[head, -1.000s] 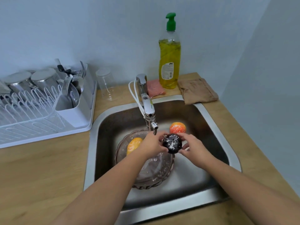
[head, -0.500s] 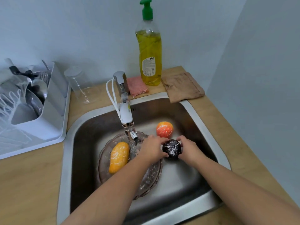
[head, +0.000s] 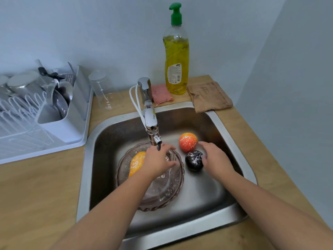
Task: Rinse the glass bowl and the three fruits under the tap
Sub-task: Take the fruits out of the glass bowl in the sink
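1. At the far left, one white dish rack [head: 59, 130] is set on the wooden counter [head: 36, 186]. Upturned metal cups [head: 23, 83] and a holder of forks and spoons [head: 59, 98] are carried in it; their number cannot be told.
2. One clear drinking glass [head: 106, 91] is stood upside down just beside the rack.
3. One tap [head: 149, 116] is reached out over one steel sink [head: 232, 141], its spout above the far rim of the bowl.
4. One glass bowl [head: 169, 193] is placed on the sink floor, left of centre. One orange-yellow fruit [head: 137, 162] is laid in its left half.
5. The left hand [head: 156, 161] is held over the bowl, just under the spout, with fingers loosely spread and nothing gripped.
6. Behind the sink, one pink sponge [head: 161, 94], one bottle of yellow soap [head: 176, 56] and one brown cloth [head: 209, 98] are lined up.
7. Two more fruits are laid on the sink floor right of the bowl: one red-orange fruit [head: 188, 142] and, nearer, one dark fruit [head: 193, 160]. Three fruits are counted in all, each flecked with droplets.
8. The right hand [head: 214, 159] is held against the dark fruit's right side, fingers stretched out and unclenched; whether it is touched cannot be told.
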The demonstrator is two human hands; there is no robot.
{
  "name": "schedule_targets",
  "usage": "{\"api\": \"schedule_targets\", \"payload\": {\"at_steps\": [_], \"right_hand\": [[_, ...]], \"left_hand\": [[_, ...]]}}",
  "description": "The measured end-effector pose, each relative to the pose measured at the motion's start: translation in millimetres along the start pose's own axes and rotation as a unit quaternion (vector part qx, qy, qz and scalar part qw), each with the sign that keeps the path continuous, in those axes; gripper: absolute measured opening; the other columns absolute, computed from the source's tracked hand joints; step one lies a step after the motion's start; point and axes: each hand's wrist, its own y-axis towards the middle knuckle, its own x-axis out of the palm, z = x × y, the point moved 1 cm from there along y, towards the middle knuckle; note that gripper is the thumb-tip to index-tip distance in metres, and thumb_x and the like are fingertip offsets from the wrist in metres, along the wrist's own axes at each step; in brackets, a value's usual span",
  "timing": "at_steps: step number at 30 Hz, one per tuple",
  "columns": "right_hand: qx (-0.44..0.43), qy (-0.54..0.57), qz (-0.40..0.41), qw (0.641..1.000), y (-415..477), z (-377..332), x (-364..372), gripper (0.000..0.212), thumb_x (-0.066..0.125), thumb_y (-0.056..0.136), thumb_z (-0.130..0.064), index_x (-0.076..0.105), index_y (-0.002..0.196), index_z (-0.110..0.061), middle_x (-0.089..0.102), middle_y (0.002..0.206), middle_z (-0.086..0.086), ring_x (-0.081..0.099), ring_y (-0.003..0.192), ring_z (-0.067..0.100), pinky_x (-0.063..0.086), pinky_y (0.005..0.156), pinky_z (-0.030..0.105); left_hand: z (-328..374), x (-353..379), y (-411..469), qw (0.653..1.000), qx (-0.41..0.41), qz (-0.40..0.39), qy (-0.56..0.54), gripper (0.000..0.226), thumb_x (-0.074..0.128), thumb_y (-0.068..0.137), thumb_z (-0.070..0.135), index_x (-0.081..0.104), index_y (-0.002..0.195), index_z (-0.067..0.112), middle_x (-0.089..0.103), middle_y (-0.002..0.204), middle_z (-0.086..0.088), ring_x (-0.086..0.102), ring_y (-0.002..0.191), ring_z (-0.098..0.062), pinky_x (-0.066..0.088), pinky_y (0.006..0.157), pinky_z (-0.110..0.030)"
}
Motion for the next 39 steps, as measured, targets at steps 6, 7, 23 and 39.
{"api": "schedule_targets", "payload": {"at_steps": [6,7,23,39], "right_hand": [[-0.101,0.043,-0.083,0.991,3.1,-57.4,21.7,0.047,0.060,0.089,-0.018,0.050,0.134,-0.024,0.058,0.114,-0.003,0.054,0.093,0.011,0.046,0.091,0.031],[-0.105,0.049,-0.110,0.987,4.0,-65.6,31.5,0.052,0.062,0.088,-0.019,0.046,0.137,-0.025,0.056,0.115,-0.004,0.053,0.093,0.010,0.046,0.092,0.031],[-0.015,0.170,-0.217,0.961,18.4,-107.5,126.4,0.096,0.077,0.074,-0.011,0.018,0.148,-0.026,0.066,0.088,0.001,0.066,0.086,0.016,0.054,0.085,0.037],[-0.011,0.240,-0.094,0.966,-29.8,-66.4,25.9,0.086,0.081,0.072,-0.009,0.035,0.142,-0.027,0.065,0.089,0.006,0.067,0.077,0.009,0.051,0.065,0.015]], "left_hand": [[-46.6,-39.4,-32.7,0.993,-0.098,0.063,-0.025,0.051,0.077,0.075,0.034,0.059,0.123,0.030,0.049,0.123,0.006,0.042,0.119,-0.017,0.038,0.101,-0.032],[-55.1,-42.9,-36.7,0.991,-0.120,0.054,-0.028,0.055,0.078,0.075,0.033,0.057,0.126,0.029,0.048,0.126,0.002,0.042,0.121,-0.019,0.038,0.102,-0.032],[-107.0,-20.4,-53.2,0.972,-0.188,-0.106,-0.093,0.105,0.085,0.064,0.014,0.025,0.149,0.026,0.060,0.127,-0.013,0.059,0.114,-0.030,0.048,0.099,-0.041],[-23.8,-39.8,-45.2,0.970,-0.048,-0.090,-0.220,0.089,0.090,0.057,0.018,0.041,0.131,0.027,0.058,0.127,0.003,0.063,0.095,-0.017,0.055,0.085,-0.034]]}}
